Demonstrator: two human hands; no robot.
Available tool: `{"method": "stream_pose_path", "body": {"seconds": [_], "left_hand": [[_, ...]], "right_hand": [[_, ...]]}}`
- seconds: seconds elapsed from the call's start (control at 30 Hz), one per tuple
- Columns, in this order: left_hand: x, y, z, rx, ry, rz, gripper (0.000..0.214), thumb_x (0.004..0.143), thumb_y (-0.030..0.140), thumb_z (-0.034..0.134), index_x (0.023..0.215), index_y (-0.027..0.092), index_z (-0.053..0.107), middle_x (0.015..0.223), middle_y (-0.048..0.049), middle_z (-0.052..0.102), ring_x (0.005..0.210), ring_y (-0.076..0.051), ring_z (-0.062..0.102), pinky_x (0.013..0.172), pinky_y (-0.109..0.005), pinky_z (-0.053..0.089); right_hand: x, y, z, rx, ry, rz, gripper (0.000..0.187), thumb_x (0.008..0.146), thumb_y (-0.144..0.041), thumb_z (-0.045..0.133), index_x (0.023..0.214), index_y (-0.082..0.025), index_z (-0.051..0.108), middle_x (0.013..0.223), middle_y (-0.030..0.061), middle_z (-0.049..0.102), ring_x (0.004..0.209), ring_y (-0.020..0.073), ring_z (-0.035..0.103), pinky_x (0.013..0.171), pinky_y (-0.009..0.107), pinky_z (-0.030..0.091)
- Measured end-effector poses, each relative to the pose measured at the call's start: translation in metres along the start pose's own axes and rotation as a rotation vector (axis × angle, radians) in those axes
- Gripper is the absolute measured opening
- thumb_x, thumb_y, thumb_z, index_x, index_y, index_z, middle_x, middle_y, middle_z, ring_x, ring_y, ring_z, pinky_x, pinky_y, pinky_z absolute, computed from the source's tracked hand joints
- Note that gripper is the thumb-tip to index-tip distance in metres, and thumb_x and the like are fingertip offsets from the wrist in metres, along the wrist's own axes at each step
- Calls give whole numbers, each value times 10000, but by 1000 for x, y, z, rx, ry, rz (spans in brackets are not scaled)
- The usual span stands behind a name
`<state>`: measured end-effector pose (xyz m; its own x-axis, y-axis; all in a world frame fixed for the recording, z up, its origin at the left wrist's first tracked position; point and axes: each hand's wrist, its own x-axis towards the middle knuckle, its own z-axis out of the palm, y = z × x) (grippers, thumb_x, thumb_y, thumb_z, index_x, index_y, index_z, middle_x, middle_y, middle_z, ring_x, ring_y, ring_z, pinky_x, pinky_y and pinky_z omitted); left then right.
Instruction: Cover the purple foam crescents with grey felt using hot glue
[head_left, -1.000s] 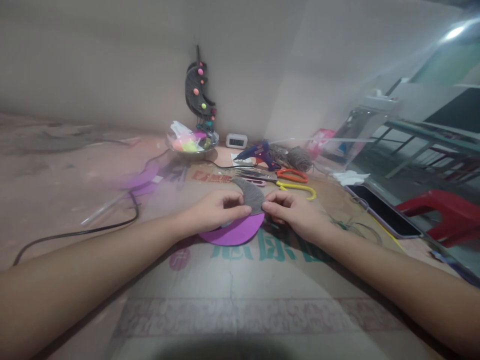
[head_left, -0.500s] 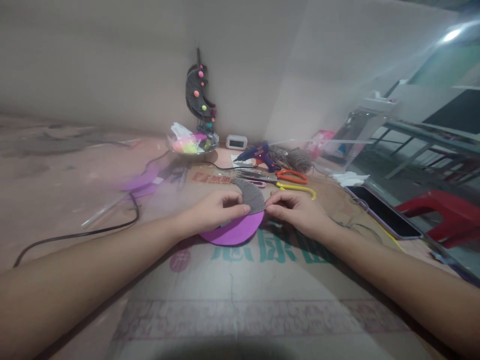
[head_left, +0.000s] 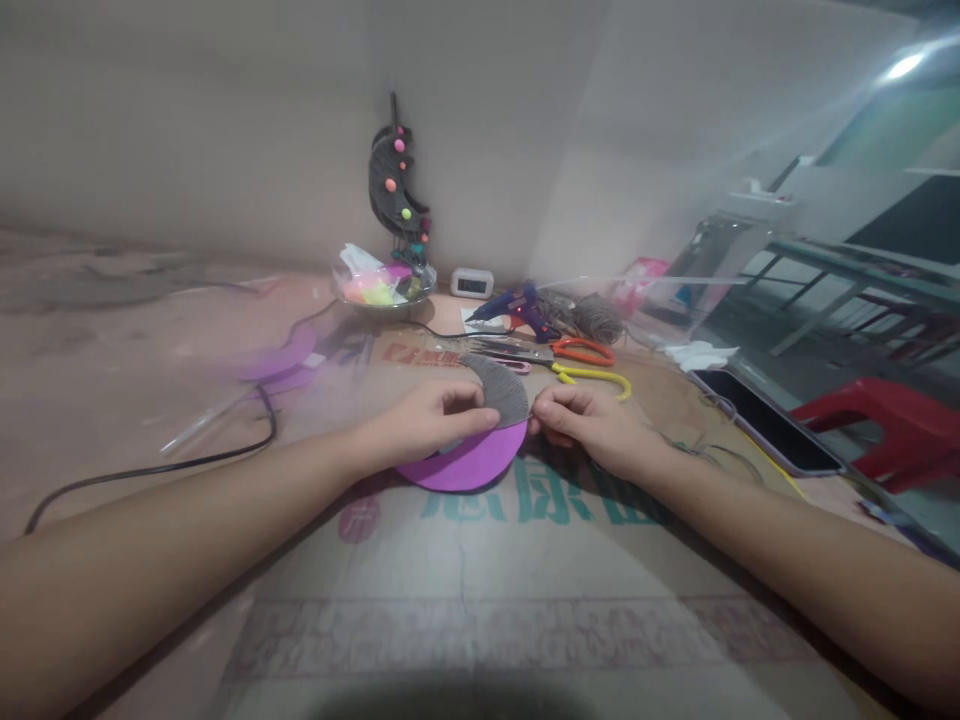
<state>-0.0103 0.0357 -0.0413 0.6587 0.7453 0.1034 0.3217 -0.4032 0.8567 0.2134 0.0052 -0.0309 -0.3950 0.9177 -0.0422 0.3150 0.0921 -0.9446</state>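
Observation:
A purple crescent-shaped piece (head_left: pixel 469 465) is partly wrapped in grey yarn (head_left: pixel 501 388); its upper part is covered, its lower curve bare. My left hand (head_left: pixel 431 420) grips the crescent from its inner side, thumb lying over the edge of the wrapping. Close by the crescent's outer right edge, my right hand (head_left: pixel 581 418) pinches a thin grey strand between thumb and fingers. The strand runs from the wrapped edge to those fingertips and shows only faintly.
Behind the hands lie orange-handled scissors (head_left: pixel 581 351), yellow-handled pliers or scissors (head_left: pixel 600 378), a blue glue gun (head_left: pixel 517 308) and a grey yarn ball (head_left: pixel 596 317). A bowl of craft bits (head_left: pixel 386 292), a small clock (head_left: pixel 472 284) and a phone (head_left: pixel 765 422) surround the cardboard (head_left: pixel 360 640).
My right hand's fingers have curled in more, beside the crescent's edge. My left hand and the crescent stay nearly where they were.

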Motion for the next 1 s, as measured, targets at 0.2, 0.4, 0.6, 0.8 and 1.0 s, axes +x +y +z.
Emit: {"method": "stream_pose_path", "body": {"seconds": [0.2,0.4,0.6,0.8,1.0], "left_hand": [[0,-2,-1,-18,-64,31,346,839,489,506,748,158,548,692,18,493,657,-120,465,605,-239,372],[0,0,-2,-41,-64,22,328,826,481,516,779,162,578,748,-4,566,704,-140,514,630,-247,407],[0,0,-2,-54,-43,23,323,815,473,531,764,160,592,705,4,554,654,-130,501,601,-252,401],[1,2,-1,-32,-1,9,328,821,464,524,704,158,552,664,16,505,618,-116,460,561,-236,361],[1,-1,0,-21,79,-20,360,837,451,507,622,164,472,603,35,422,552,-91,396,504,-218,295]], "right_hand": [[0,-2,4,-28,18,29,433,783,-583,571,699,-159,561,502,-65,384,436,60,332,406,202,263],[0,-1,6,0,17,14,402,772,-554,599,705,-160,557,521,-63,393,447,54,332,402,194,242],[1,3,6,26,64,-11,369,779,-527,601,735,-162,573,537,-59,407,461,59,338,415,196,244],[2,0,8,-52,83,-40,335,830,-489,542,776,-163,593,537,-48,427,440,71,364,413,215,290],[-1,0,7,-84,363,-134,247,866,-379,525,1070,-242,506,529,-76,402,437,100,403,413,216,325]]}}
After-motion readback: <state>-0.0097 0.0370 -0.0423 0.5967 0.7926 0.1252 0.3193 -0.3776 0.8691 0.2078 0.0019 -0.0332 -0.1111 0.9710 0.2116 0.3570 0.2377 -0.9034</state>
